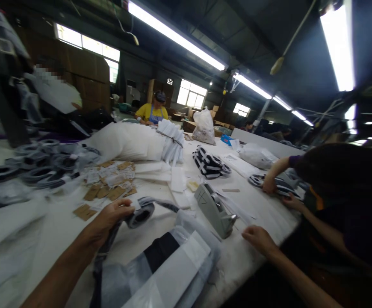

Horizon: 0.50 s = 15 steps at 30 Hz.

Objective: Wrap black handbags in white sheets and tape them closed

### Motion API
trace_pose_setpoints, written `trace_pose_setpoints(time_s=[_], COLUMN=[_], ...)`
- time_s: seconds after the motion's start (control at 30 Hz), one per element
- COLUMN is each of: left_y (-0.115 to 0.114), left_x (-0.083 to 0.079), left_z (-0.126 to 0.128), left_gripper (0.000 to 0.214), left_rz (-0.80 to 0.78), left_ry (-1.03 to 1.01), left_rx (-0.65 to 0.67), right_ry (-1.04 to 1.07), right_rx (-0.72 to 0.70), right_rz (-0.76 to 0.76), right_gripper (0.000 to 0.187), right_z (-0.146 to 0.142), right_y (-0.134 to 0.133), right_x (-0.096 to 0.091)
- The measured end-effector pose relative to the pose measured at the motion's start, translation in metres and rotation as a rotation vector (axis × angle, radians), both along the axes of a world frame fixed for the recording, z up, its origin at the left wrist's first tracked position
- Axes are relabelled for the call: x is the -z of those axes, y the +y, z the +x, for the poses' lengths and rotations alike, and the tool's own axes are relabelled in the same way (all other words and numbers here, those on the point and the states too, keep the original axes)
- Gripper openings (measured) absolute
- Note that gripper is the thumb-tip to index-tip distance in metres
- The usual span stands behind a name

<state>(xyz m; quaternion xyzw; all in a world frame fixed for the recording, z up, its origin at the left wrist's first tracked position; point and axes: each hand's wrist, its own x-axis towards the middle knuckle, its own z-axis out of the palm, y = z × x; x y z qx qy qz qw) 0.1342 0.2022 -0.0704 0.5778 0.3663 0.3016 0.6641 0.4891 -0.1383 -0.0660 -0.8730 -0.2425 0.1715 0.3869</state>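
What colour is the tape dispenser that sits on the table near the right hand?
The tape dispenser is light grey; the head view shows it clearly.

Long tube lights (176, 36) and bright windows (190, 93) illuminate a dim workshop's white table (57, 233).

Left hand (112, 216) grips grey rolled strap (141, 214), near centre. Right hand (258, 237) rests on white table (269, 209), just right of tape dispenser (214, 209). Bagged garment (166, 265) lies nearest.
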Motion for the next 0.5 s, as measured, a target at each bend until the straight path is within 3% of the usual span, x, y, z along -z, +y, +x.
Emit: trace_pose_setpoints(time_s=[0.07,0.17,0.23,0.33,0.43,0.5], left_y=[-0.003,-0.006,-0.010,-0.018,-0.025,-0.027], left_x=[-0.003,-0.004,-0.004,-0.008,-0.014,-0.017], left_z=[-0.002,0.001,0.004,0.006,0.004,0.003], left_gripper=[0.049,0.042,0.041,0.038,0.034,0.032], left_rz=[0.008,0.034,0.064,0.118,0.174,0.209], left_ry=[-0.123,-0.151,-0.152,-0.147,-0.140,-0.133], left_rx=[0.076,0.053,0.039,0.030,0.014,-0.008], right_ry=[-0.082,-0.165,-0.124,0.007,0.194,0.266], right_rx=[0.008,0.028,-0.148,-0.427,-0.584,-0.586], right_rz=[-0.076,0.003,0.084,0.254,0.394,0.449], right_gripper=[0.031,0.036,0.040,0.038,0.035,0.035], right_z=[0.009,-0.005,-0.049,-0.143,-0.215,-0.237], right_y=[-0.010,0.002,0.032,0.094,0.153,0.180], right_x=[-0.006,-0.028,-0.050,-0.076,-0.077,-0.065])
